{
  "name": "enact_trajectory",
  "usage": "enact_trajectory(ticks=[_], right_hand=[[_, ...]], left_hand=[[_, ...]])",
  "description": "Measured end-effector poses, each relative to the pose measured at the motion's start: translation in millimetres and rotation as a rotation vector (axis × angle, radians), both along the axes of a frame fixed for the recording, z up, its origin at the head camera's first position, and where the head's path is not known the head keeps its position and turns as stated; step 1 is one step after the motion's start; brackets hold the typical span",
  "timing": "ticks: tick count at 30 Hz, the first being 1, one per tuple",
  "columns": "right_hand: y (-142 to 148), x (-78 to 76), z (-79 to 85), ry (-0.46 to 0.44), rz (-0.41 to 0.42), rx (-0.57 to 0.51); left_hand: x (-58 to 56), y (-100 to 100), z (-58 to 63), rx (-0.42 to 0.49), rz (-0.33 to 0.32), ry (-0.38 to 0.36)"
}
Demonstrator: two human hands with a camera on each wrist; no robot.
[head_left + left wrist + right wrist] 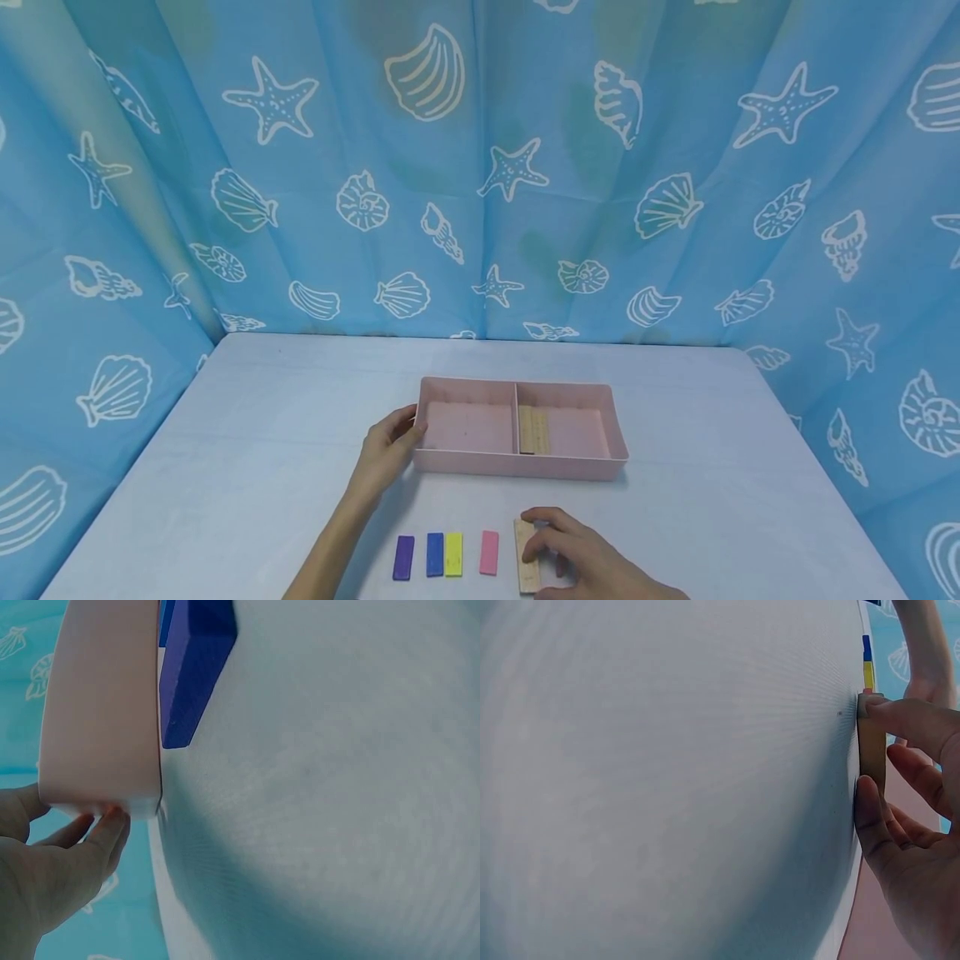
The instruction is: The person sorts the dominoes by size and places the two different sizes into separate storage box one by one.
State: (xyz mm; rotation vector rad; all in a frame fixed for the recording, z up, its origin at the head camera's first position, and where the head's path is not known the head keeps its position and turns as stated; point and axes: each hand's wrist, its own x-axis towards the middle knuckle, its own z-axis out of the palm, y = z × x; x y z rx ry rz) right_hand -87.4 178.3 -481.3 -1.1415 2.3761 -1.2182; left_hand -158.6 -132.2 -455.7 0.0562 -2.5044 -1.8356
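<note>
A pink two-compartment tray (517, 464) sits on the table. At its left end my left hand (386, 454) grips the end wall, the thumb by the rim. In the left wrist view, fingertips (112, 817) touch that wall from outside. Nearer to me, my right hand (585, 554) holds a flat wooden block (528, 575) lengthwise on the table, thumb at the near end and a finger at the far end. The right wrist view shows the wooden block (871, 750) between thumb and finger. More light wooden blocks (534, 429) lie against the divider in the right compartment.
Left of the held block lie a pink block (489, 552), a yellow block (453, 554), a blue block (435, 554) and a purple block (403, 557). A white cloth covers the table (690, 417). A blue shell-patterned curtain (480, 167) surrounds it.
</note>
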Motion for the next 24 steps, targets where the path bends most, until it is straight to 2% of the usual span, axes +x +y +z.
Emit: enact_trajectory(ticks=[5, 12, 19, 24], right_hand=[[-0.5, 0.7, 4.0, -0.119, -0.009, 0.037], [-0.8, 1.4, 4.9, -0.162, -0.006, 0.032], [1.0, 0.8, 5.9, -0.177, -0.008, 0.042], [3.4, -0.4, 10.9, -0.117, -0.03, 0.058]], left_hand=[[0.6, -0.2, -0.1, -0.005, 0.0, -0.01], [2.4, -0.7, 1.1, 0.027, -0.026, 0.007], [3.6, -0.7, 2.0, 0.029, -0.028, 0.018], [3.4, -0.7, 1.9, 0.023, -0.029, 0.019]])
